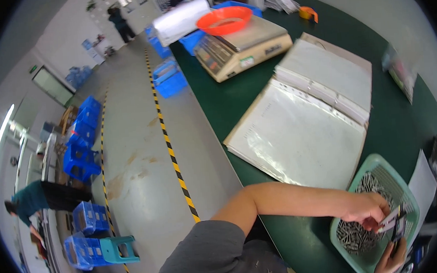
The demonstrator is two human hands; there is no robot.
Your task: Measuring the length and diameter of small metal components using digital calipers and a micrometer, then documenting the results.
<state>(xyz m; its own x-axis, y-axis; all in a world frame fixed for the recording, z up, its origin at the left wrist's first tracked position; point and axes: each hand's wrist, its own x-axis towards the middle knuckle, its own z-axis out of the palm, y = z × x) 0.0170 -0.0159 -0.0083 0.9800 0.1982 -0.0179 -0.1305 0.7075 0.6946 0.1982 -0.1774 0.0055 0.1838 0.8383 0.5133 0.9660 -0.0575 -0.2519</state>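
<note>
A pale green plastic basket (410, 201) sits at the table's lower right, holding many small grey metal pins or screws (354, 236). Over it, my left hand (368, 211) is closed in a pinch; what lies between its fingertips is too small to make out. The fingertips meet a black and silver tool (398, 226) that looks like a digital caliper. My right hand (392, 260), partly cut off by the lower edge, is wrapped round the tool's black part. Its lower fingers are hidden.
An open ring binder (299, 136) with plastic sleeves lies beyond my left forearm. Farther off stand a weighing scale (243, 48) and an orange-red bowl (224, 20) on the green table (210, 94). Blue crates (169, 79) and a co-worker (45, 197) are to the left.
</note>
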